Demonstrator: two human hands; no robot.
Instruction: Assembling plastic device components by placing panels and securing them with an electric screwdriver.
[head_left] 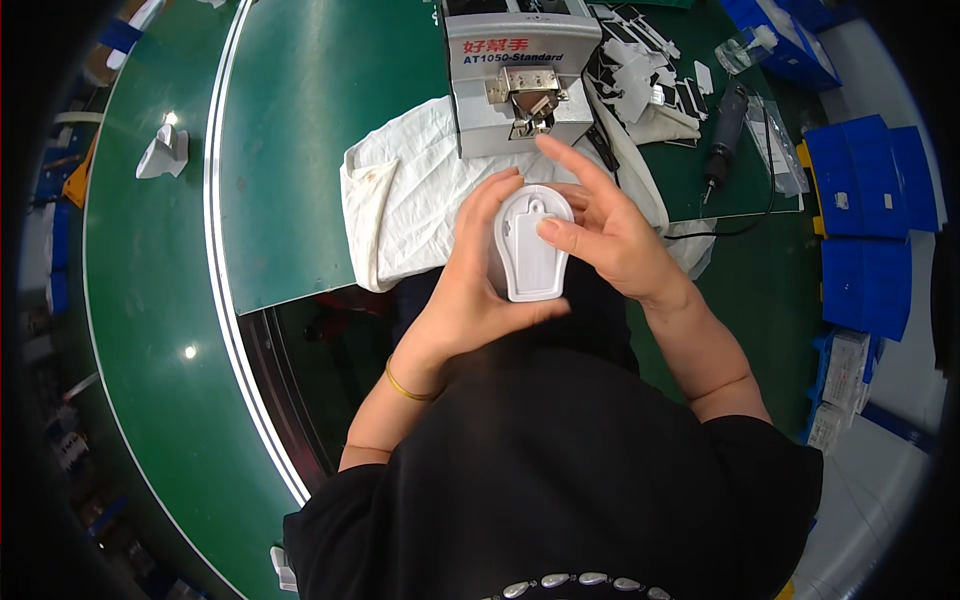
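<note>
At centre | left hand (468, 285) gripping, right hand (625, 245) pinching white housing (538, 262) | blue bins (866, 285): contents hidden

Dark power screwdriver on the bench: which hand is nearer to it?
Right. The right hand is left of the dark power screwdriver and closer to the person, its thumb at the white housing; the left hand is farther left, holding that housing.

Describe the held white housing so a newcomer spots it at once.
Find the grey metal machine on the green workbench. Just below it in view, the left hand and right hand hold a white plastic housing, rounded on top, flat below. Unlike the loose white piece at upper left, it is held.
</note>
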